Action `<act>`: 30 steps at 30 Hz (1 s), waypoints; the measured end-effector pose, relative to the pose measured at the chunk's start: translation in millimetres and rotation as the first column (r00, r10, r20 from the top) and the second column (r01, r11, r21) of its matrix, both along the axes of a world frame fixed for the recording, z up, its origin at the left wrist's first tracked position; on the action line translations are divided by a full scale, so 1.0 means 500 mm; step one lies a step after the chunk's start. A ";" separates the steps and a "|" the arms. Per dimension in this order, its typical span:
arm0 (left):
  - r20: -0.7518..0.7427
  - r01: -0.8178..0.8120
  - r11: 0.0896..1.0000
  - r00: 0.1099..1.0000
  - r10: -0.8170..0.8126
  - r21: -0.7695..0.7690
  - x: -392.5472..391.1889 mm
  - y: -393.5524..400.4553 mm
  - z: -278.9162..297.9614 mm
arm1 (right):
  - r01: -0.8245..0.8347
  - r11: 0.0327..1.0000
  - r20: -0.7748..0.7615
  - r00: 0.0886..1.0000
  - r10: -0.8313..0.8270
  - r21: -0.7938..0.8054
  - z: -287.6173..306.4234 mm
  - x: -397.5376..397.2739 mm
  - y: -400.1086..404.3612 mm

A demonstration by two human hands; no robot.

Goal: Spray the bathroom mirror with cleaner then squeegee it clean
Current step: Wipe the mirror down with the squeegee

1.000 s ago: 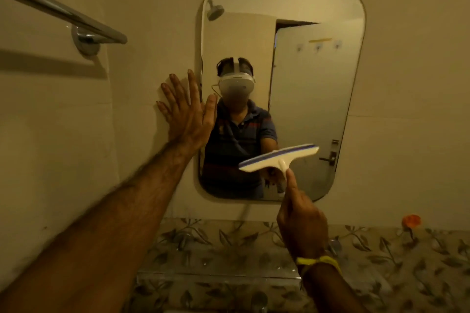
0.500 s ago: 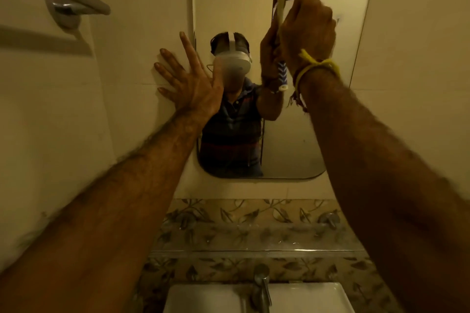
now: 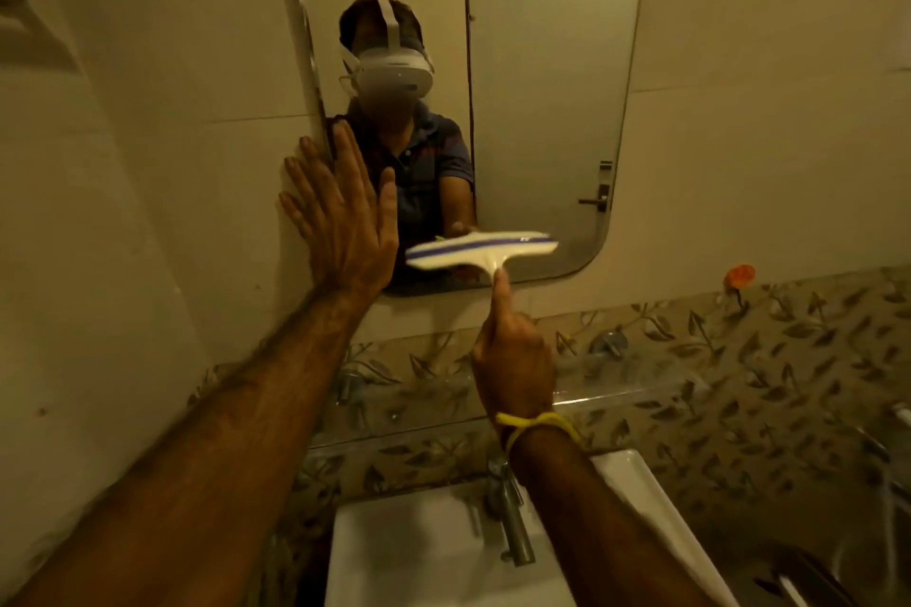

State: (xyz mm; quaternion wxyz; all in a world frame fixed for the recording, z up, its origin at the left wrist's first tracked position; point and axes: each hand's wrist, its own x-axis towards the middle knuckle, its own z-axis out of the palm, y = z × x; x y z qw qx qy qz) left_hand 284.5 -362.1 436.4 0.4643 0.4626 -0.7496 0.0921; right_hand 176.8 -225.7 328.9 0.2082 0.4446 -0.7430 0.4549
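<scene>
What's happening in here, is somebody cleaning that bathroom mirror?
Yes. A person is wiping the mirror with a white squeegee that has a blue stripe. The right hand grips its handle and holds the blade near the mirror's bottom edge. The left hand is spread flat, fingers open, across the mirror's left edge and the wall. Below are a glass shelf, a tap and a white sink. No spray bottle is in view.

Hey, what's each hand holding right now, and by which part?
The right hand holds the squeegee by its handle, just below the blade, forefinger stretched up the neck. The left hand holds nothing; it lies flat against the wall at the mirror edge.
</scene>
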 end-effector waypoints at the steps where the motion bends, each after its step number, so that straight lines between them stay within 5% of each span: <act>1: 0.010 0.012 1.000 1.000 -0.012 0.013 0.003 0.008 -0.016 | -0.002 0.998 0.021 1.000 0.001 0.057 -0.022 0.003 0.009; 5: 0.011 0.066 0.996 0.998 -0.067 0.060 0.017 0.041 -0.077 | -0.058 0.975 0.224 0.975 0.009 0.213 -0.050 -0.010 0.050; 10: 0.080 0.038 0.999 0.996 -0.038 0.009 0.008 0.076 -0.160 | -0.040 0.990 0.179 0.982 0.064 -0.133 -0.011 0.006 0.091; 20: 0.132 0.300 0.950 0.942 -0.309 0.084 -0.098 0.312 -0.352 | 0.056 0.984 0.332 0.943 0.003 -0.169 -0.105 -0.119 0.280; 27: 0.008 0.619 0.770 0.779 -0.627 0.156 -0.265 0.536 -0.519 | 0.181 0.977 0.462 0.880 -0.108 -0.116 -0.198 -0.320 0.510; 30: -0.084 0.621 0.688 0.762 -0.641 0.376 -0.348 0.611 -0.594 | 0.228 0.971 0.502 0.849 -0.166 -0.066 -0.251 -0.397 0.599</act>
